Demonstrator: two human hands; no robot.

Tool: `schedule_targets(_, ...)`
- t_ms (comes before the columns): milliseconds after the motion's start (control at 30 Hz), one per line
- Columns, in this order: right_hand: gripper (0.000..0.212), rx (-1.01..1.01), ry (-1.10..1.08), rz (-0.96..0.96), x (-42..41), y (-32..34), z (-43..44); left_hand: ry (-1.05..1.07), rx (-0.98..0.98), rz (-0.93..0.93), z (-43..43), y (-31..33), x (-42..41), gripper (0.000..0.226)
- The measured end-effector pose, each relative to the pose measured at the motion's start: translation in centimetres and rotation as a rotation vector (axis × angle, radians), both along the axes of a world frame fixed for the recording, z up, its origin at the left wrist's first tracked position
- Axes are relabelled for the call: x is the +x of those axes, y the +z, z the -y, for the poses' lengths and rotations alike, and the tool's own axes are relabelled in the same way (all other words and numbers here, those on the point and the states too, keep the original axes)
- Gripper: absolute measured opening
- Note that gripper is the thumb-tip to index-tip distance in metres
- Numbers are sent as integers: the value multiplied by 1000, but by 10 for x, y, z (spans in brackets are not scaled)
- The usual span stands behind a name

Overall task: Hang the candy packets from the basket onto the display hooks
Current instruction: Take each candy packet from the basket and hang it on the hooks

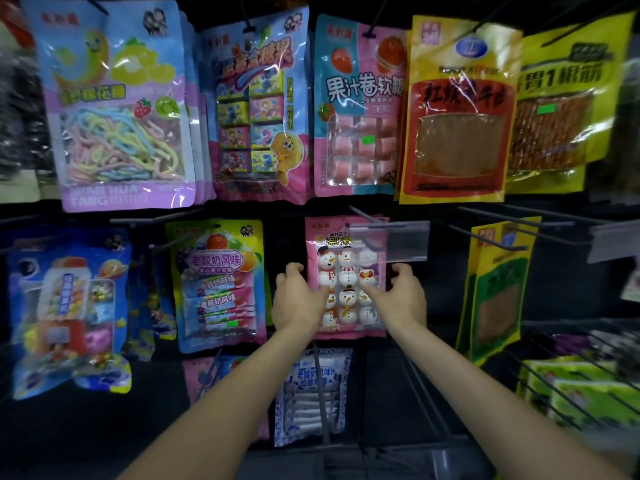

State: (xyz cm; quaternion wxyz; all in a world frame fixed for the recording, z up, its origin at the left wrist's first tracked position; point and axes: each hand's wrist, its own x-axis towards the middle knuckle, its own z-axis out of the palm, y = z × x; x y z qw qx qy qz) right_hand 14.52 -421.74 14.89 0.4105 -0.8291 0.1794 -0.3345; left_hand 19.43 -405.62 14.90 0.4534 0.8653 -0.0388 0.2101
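The dark display wall (287,233) is crowded, and that is the main hazard. The pink, flat plastic packet of snowman-shaped sweets (346,271) sits in the middle row, between a green-and-blue glossy packet of pink sticks (216,282) and a yellow-and-green foil pouch (498,289). A sideways swing could knock a neighbour off its peg.

The snowman packet is held up at peg height, but whether its hang hole is threaded on is hidden. Let go with the hole only half on, it would likely slide off and drop.

The left hand (299,301) and the right hand (403,299) each have a grip on it, one at each side edge, with curled fingers and a fingertip or thumb pressing the front. Squeezing inward could buckle the film and crush the soft pieces.

The clear, flat plastic label holder (398,242) overlaps the packet's upper right corner and could snag its top edge. The thin dark metal hook (360,213) is narrow and could tear a hole that is pulled at an angle.

The wall is matt black. The packets are flat rectangles of glossy film that throws glare. The snowman packet shows rounded white pieces in rows of three. The label holder looks stiff, translucent and rectangular, and the hook is a slim straight rod.
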Motion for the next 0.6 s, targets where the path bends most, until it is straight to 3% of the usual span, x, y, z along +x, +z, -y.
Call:
schedule_targets(167,84,-124,91,-56,-45,-6,0,-108,156,11,-22,-2,-34,77)
schedule_targets(367,84,-312,278,-95,-110,-12,-4,-210,513,110,-51,-7,-94,77)
schedule_targets(600,113,-430,513,-286,-197,-26,-11,-351,727,191,-77,-32,-174,81)
